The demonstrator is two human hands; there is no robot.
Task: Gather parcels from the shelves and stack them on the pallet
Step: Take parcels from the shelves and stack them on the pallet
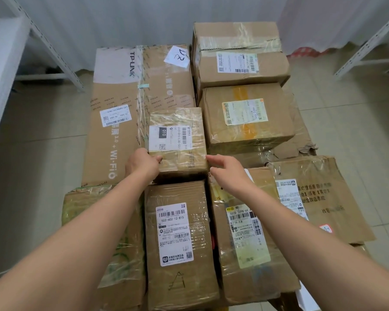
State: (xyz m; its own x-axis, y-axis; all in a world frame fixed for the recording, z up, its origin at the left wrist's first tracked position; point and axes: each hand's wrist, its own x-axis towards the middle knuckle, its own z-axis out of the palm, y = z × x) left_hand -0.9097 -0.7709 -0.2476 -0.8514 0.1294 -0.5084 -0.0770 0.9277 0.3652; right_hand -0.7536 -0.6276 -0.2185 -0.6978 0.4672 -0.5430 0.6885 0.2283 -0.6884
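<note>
While left hand [142, 163] grips small parcel [177, 140], right hand [225, 170] beside it, fingers loose.

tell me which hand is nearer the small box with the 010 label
Left. The left hand grips the near left corner of the small box; the right hand sits open just off its near right corner.

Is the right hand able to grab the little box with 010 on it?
Probably yes. The right hand is open just beside the little box's right edge, with nothing between them. The left hand already grips its left corner.
</note>
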